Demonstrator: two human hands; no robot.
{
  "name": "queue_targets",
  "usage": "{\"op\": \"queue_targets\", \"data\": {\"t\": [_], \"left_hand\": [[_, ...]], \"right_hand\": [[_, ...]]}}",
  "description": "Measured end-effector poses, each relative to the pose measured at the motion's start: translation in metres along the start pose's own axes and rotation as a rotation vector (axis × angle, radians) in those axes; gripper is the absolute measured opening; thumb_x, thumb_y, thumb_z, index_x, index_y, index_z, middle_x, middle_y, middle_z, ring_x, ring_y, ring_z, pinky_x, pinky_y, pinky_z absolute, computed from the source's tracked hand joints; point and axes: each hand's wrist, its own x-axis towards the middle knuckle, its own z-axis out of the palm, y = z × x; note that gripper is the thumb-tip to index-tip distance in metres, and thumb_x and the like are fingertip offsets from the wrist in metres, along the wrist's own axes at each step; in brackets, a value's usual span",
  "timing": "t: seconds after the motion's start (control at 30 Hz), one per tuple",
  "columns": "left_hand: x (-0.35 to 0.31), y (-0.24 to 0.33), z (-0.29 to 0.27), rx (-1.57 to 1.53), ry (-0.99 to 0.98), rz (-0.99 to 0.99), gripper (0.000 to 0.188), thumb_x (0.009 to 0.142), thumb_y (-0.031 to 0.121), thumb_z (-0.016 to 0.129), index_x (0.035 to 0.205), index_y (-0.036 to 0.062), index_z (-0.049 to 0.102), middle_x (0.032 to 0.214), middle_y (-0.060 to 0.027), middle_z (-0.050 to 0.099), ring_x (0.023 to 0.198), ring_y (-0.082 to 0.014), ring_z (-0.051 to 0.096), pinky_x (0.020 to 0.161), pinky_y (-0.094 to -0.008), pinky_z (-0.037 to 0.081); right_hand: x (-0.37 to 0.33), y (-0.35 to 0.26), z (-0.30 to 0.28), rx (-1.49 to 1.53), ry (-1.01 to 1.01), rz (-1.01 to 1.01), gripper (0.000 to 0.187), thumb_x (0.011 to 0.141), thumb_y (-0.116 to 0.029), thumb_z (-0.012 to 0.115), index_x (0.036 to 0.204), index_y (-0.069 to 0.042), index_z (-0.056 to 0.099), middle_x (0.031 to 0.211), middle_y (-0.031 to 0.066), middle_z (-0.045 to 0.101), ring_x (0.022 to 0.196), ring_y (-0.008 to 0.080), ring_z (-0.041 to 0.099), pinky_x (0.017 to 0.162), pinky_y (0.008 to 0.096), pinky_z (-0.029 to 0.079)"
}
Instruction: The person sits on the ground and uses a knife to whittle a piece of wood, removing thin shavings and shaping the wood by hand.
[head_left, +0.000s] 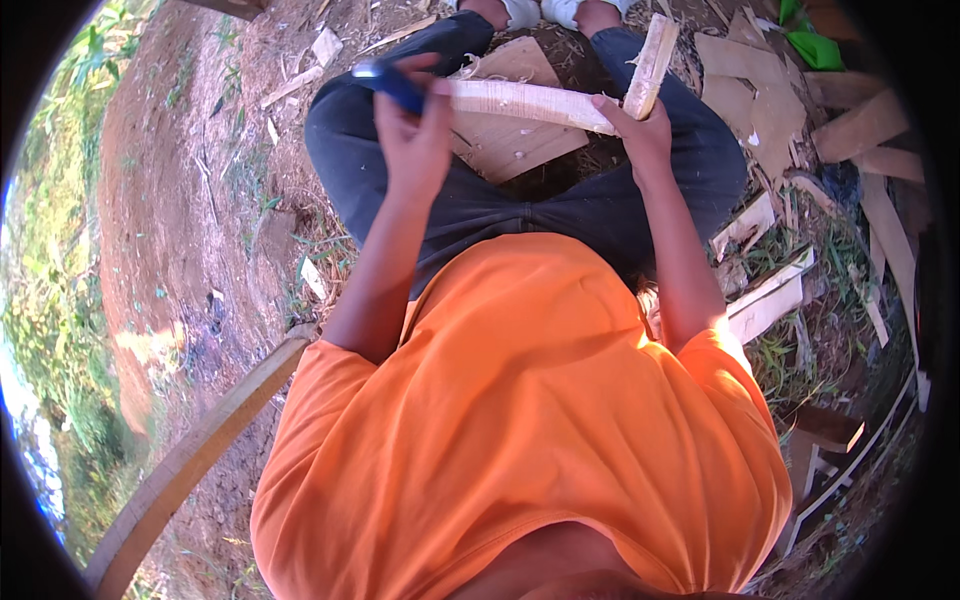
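A pale wooden strip (530, 103) spans the space between my hands above my lap. A shorter wood piece (651, 66) stands at an angle to its right end, so the two form an L; whether they are joined I cannot tell. My right hand (643, 132) grips that corner, with the thumb on the strip. At the strip's left end, my left hand (415, 135) is closed around a dark blue tool (395, 87). Motion blurs the tool, and its kind does not show. Under the strip a flat wooden board (520, 148) lies between my legs, with shavings on it.
Flat wood offcuts (752, 95) and thicker blocks (862, 125) lie on the ground to the right, near a green plastic piece (815, 50). A long curved-looking beam (190, 465) runs along the lower left. Bare soil (160, 230) with scattered chips stretches left towards green plants (50, 300).
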Motion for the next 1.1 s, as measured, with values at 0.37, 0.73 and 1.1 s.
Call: {"op": "queue_targets", "data": {"t": [0.37, 0.73, 1.1], "left_hand": [[-0.008, 0.008, 0.006, -0.106, -0.251, 0.144, 0.058, 0.087, -0.013, 0.048, 0.137, 0.0082, 0.028, 0.123, -0.0113, 0.049, 0.105, -0.0187, 0.058, 0.095, -0.042, 0.053], [-0.015, 0.024, -0.006, 0.42, -0.358, 0.319, 0.101, 0.06, 0.018, 0.1, 0.129, 0.0054, 0.028, 0.122, -0.0117, 0.045, 0.117, -0.0302, 0.063, 0.102, -0.044, 0.053], [-0.005, 0.029, -0.03, 0.111, -0.35, 0.194, 0.077, 0.078, 0.002, 0.081, 0.131, 0.01, 0.025, 0.117, -0.0097, 0.044, 0.113, -0.0368, 0.066, 0.102, -0.0503, 0.054]], "right_hand": [[-0.099, -0.041, 0.007, 0.183, 0.031, -0.033, 0.057, 0.077, -0.019, 0.093, 0.115, 0.004, 0.058, 0.104, 0.0094, 0.067, 0.087, 0.0114, 0.066, 0.074, 0.0264, 0.056], [-0.09, -0.093, 0.081, 0.397, -0.3, -0.226, 0.045, 0.083, -0.025, 0.087, 0.111, 0.0, 0.063, 0.093, 0.0059, 0.071, 0.078, 0.0102, 0.068, 0.071, 0.0275, 0.056], [-0.071, -0.06, 0.019, 0.484, -0.169, 0.013, 0.032, 0.096, -0.023, 0.075, 0.112, -0.001, 0.059, 0.102, 0.0081, 0.069, 0.091, 0.0198, 0.074, 0.083, 0.0334, 0.061]]}}
